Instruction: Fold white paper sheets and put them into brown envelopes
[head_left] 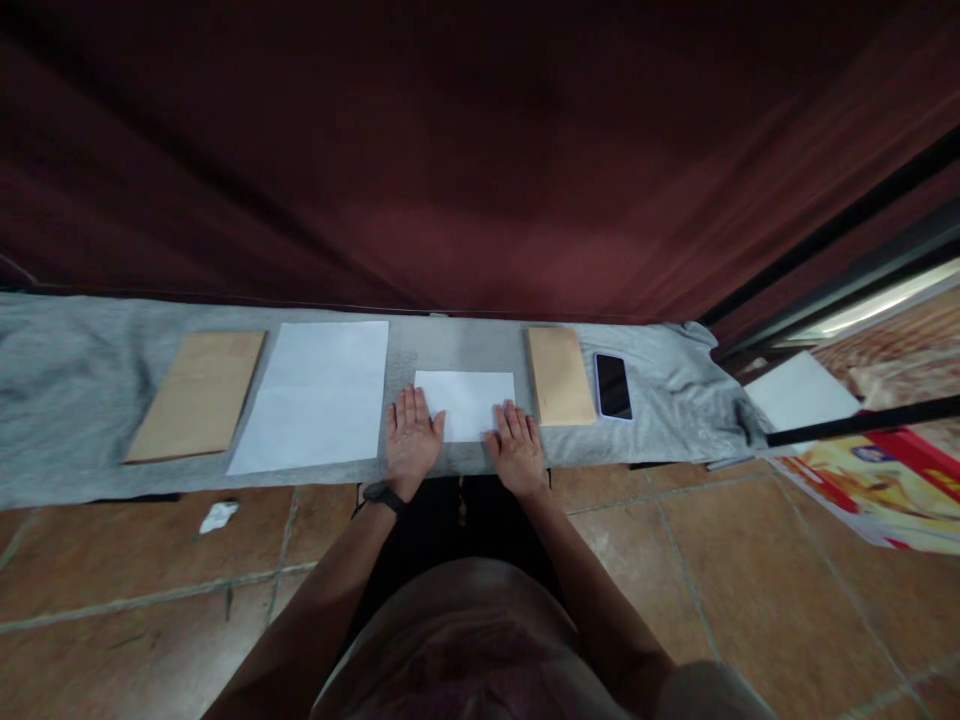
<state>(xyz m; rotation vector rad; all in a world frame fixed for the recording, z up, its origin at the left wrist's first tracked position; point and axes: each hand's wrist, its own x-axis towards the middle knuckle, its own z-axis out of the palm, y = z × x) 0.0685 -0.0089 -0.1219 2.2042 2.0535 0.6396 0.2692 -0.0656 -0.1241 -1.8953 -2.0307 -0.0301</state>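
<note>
A small white sheet of paper (471,400) lies flat on the grey cloth in front of me. My left hand (412,432) rests open at its left edge, fingers stretched out, a dark watch on the wrist. At the right edge, my right hand (516,445) lies open too, its fingertips on the paper's lower corner. To the left is a larger white sheet (319,395), and beyond it a big brown envelope (199,395). A smaller stack of brown envelopes (561,378) sits just right of my right hand.
A phone (613,387) lies right of the small envelopes. The grey cloth (675,385) covers a narrow bench, with a dark red curtain (465,200) behind. At the far right stand a black frame and a colourful box (885,480). Crumpled white paper (218,516) is on the tiled floor.
</note>
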